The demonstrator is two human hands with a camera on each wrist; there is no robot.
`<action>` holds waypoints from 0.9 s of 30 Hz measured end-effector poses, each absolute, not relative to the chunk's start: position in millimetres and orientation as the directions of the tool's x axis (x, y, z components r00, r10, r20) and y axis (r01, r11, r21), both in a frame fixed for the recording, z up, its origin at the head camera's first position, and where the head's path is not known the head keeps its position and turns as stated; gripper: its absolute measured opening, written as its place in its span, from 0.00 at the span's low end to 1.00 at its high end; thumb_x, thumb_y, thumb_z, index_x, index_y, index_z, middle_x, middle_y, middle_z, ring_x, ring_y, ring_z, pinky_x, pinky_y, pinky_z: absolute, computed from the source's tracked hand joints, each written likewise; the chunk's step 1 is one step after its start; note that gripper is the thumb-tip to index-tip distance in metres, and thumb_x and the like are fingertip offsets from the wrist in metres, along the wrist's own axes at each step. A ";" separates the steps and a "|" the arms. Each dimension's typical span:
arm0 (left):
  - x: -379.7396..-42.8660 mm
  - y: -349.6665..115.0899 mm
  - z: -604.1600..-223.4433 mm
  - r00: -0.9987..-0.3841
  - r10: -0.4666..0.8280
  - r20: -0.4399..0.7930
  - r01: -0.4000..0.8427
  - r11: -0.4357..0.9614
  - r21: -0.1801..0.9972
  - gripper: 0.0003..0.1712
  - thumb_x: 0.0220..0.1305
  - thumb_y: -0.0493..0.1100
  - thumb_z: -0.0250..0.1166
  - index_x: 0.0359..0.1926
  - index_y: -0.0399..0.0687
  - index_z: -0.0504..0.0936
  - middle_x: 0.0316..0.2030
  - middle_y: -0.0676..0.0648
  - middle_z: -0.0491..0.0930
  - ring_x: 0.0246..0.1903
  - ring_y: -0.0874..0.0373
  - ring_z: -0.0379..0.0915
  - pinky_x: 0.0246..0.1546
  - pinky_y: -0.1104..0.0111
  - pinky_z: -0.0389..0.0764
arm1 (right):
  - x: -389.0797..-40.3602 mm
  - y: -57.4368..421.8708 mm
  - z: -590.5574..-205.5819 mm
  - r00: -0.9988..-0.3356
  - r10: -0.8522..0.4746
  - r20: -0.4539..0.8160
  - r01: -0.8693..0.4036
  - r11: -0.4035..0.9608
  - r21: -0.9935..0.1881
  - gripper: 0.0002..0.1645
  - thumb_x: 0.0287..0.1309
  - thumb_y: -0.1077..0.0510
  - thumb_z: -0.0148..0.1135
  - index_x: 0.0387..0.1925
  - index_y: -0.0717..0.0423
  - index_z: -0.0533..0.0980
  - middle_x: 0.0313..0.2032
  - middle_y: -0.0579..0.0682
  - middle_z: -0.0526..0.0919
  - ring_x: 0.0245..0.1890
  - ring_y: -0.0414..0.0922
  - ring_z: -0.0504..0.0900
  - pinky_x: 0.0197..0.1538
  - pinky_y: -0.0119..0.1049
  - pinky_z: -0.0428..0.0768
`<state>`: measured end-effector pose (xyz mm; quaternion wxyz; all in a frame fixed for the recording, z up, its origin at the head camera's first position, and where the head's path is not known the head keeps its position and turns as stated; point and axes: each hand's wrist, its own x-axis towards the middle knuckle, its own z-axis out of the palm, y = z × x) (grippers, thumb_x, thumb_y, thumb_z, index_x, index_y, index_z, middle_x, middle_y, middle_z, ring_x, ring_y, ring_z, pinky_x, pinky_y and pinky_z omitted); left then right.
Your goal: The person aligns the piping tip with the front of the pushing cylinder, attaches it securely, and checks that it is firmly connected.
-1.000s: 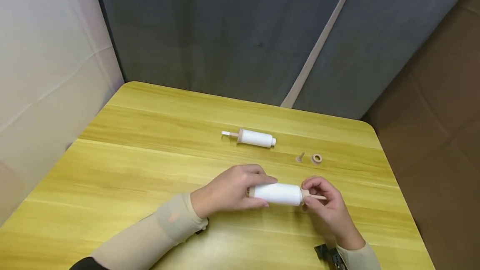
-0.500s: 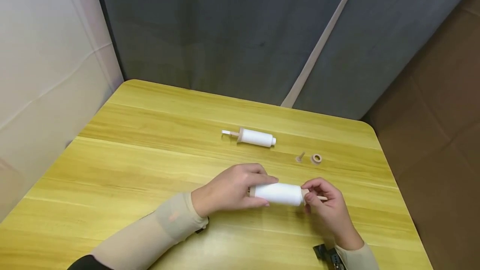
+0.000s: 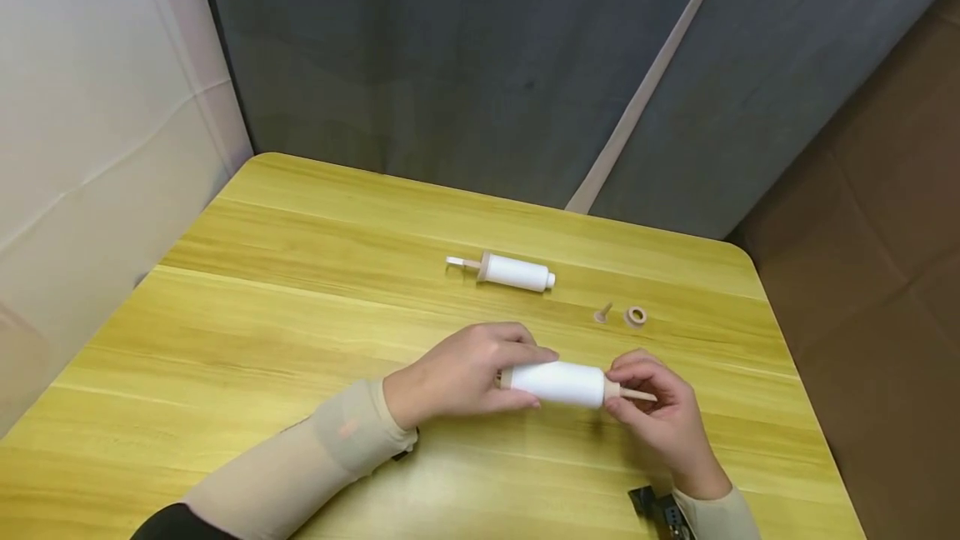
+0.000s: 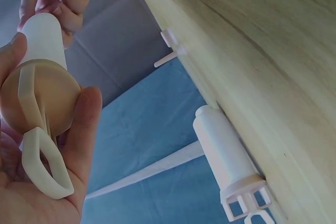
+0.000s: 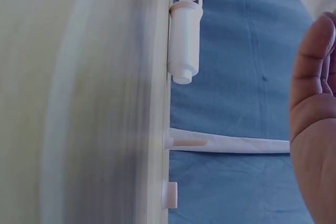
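A white-barrelled syringe (image 3: 558, 383) with beige ends lies level between my two hands, above the table. My left hand (image 3: 465, 373) grips the barrel near its plunger end, thumb and fingers on opposite sides. In the left wrist view, that end has a beige flange (image 4: 50, 95) with finger loops and a white ring (image 4: 44, 169). At the other end, my right hand (image 3: 660, 407) pinches the beige collar of a nozzle (image 3: 633, 395), whose thin tube points right. The right wrist view shows only part of that hand, and the grip is mostly hidden there.
A second white syringe (image 3: 517, 272) lies farther back on the wooden table (image 3: 262, 315), its ring pointing left. To its right are a small beige nozzle (image 3: 602, 313) with a thin tube and a beige ring (image 3: 636, 317). A dark curtain (image 3: 450, 65) hangs beyond the far edge.
My right thumb and fingers have shifted around the collar, whose surface shows more now. The left hand keeps its hold and the syringe stays nearly in place. The head view has shifted slightly.
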<state>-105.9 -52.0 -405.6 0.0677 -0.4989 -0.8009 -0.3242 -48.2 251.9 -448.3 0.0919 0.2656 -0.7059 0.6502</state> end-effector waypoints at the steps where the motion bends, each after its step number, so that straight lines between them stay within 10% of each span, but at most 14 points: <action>1: -105.9 -52.0 -405.3 -0.492 0.756 0.432 0.844 0.293 0.449 0.28 0.61 0.51 0.81 0.60 0.46 0.89 0.47 0.50 0.87 0.42 0.62 0.80 0.44 0.73 0.81 | -48.8 252.1 -448.8 -0.828 -0.261 0.496 -0.513 -0.005 -0.858 0.21 0.53 0.85 0.68 0.48 0.69 0.83 0.49 0.52 0.83 0.44 0.42 0.87 0.40 0.39 0.89; 17: -107.8 -54.8 -403.7 -0.516 0.752 0.410 0.824 0.306 0.477 0.28 0.60 0.49 0.82 0.59 0.46 0.89 0.47 0.50 0.87 0.43 0.62 0.80 0.45 0.73 0.81 | -62.1 253.9 -458.6 -0.645 -0.347 0.681 -0.656 -0.206 -0.726 0.19 0.52 0.85 0.71 0.44 0.69 0.86 0.53 0.62 0.83 0.56 0.50 0.80 0.60 0.38 0.82; 27: -108.3 -54.8 -403.9 -0.539 0.738 0.406 0.809 0.319 0.493 0.28 0.60 0.48 0.83 0.59 0.46 0.89 0.48 0.50 0.87 0.43 0.62 0.81 0.45 0.73 0.82 | -57.3 253.9 -456.1 -0.688 -0.327 0.648 -0.623 -0.191 -0.758 0.21 0.56 0.82 0.70 0.53 0.75 0.82 0.58 0.67 0.81 0.60 0.52 0.81 0.58 0.39 0.84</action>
